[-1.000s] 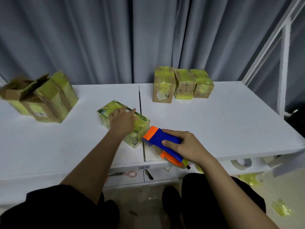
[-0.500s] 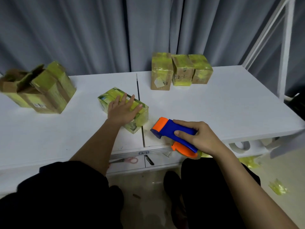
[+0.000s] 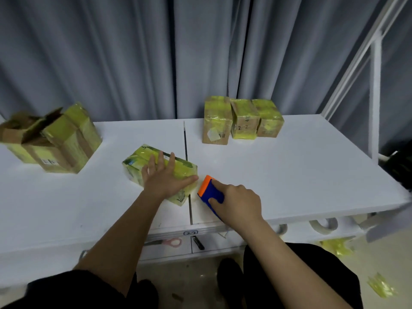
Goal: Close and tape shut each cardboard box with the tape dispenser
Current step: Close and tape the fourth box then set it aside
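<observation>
Box [image 3: 142,162] under the left hand [image 3: 166,178]: closed, wrapped in yellow tape, contents not visible. It lies flat on the table [image 3: 289,175], long axis running from far-left to near-right, near corner toward the table's front edge. Left hand lies flat on top w/ fingers spread and straight, thumb out toward the right hand, pressing down, not curled round anything.

Right hand [image 3: 238,202] just right of the box, gripping the tape dispenser [image 3: 210,194]. Fingers curl over the blue body, thumb on the near side. Dispenser's long axis runs diagonal: orange end points far-left at the box's near-right end, very close to it; can't tell if touching. Rest of the dispenser is hidden under the hand.

Far left of the left hand, well apart: a cluster of boxes [image 3: 64,143] w/ yellow tape. One box [image 3: 15,130] there has its flaps standing open; inside is too dark/blurred to make out.

Beyond the right hand, at the back of the table: three boxes [image 3: 242,119] in a row, touching, all closed and taped, standing upright.

Below the table edge, betw. the arms: scissors [image 3: 165,242] w/ pink handle on a lower ledge. Yellow tape scraps [image 3: 382,286] on the floor, right of the right arm.
</observation>
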